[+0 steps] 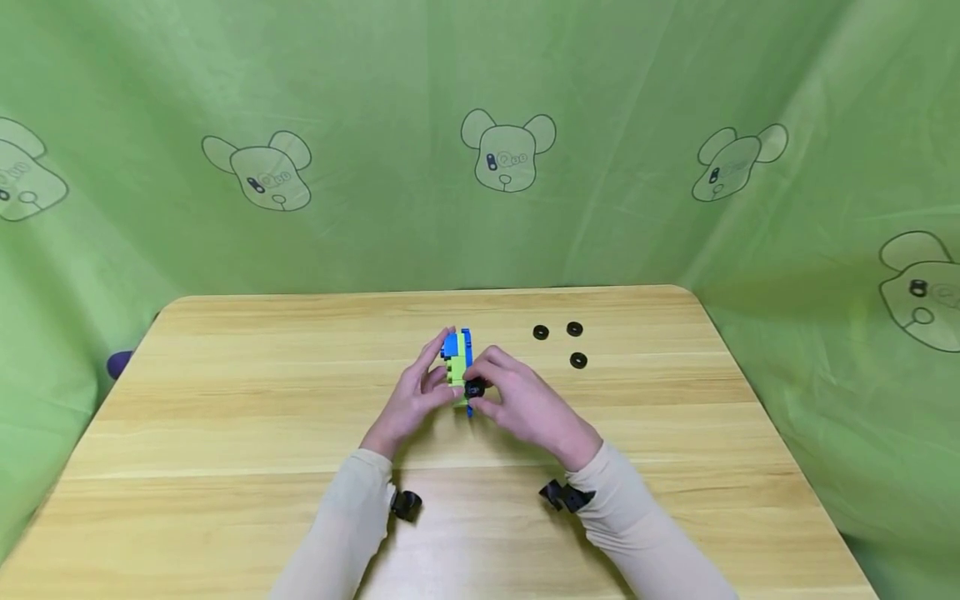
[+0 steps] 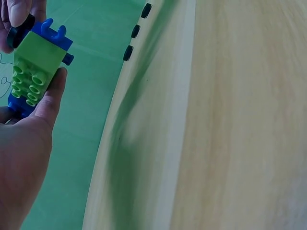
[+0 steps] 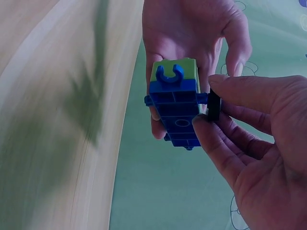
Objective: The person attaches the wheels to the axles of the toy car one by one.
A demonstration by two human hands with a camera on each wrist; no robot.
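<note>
Evidently light and stiff, the toy car [image 3: 175, 114] looks like hard plastic, held over the table [image 1: 225, 400] between the two hands. The left hand [image 1: 408, 402] grips it, thumb on one side and fingers on the other. That seems a sound place to hold, since the flat flanks of the green block [image 2: 39, 51] should bear a squeeze without bending, though smooth plastic may slip a little. The right hand [image 1: 525, 402] pinches a black wheel [image 3: 214, 105] at a side peg [image 3: 202, 98]; whether it is fully seated, I cannot tell. The wheel is best taken by its rim. The slim pegs and the blue hook [image 3: 170, 75] look like the weakest parts, poor places to pull.
</note>
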